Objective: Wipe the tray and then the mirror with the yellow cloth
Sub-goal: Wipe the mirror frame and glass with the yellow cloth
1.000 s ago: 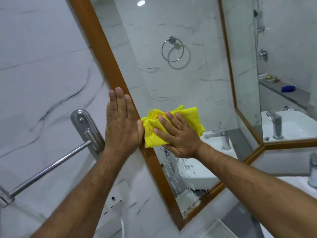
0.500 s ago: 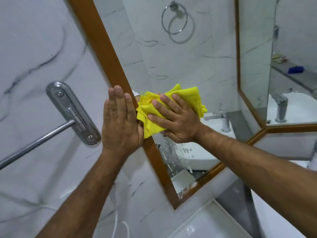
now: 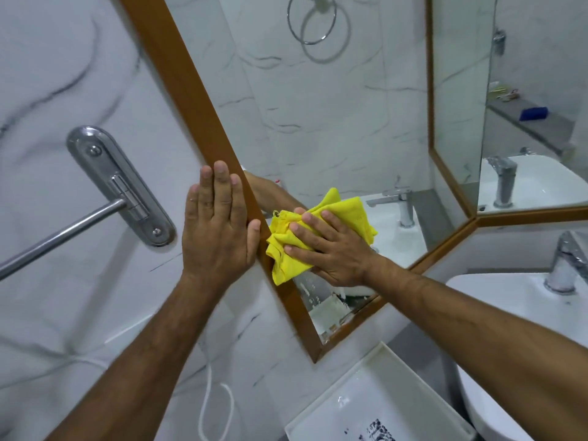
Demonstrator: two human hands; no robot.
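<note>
A wood-framed mirror [image 3: 334, 122] hangs on the marble wall. My right hand [image 3: 331, 249] presses a crumpled yellow cloth [image 3: 286, 259] flat against the lower left part of the glass, close to the frame. My left hand [image 3: 216, 227] lies flat with fingers together on the wall and the mirror's left frame edge, holding nothing. Water spots mark the glass below the cloth. A white tray [image 3: 381, 405] lies below the mirror's bottom corner, partly cut off by the lower edge of the view.
A chrome towel bar and its mount plate [image 3: 121, 186] stick out of the wall at left. A white basin [image 3: 521, 300] with a chrome tap [image 3: 566, 265] sits at right. A white cord [image 3: 210, 399] hangs down the wall.
My right hand has slid the cloth down and a little right on the glass. The view has tipped lower, bringing the tray and basin into sight. My left hand stays on the frame.
</note>
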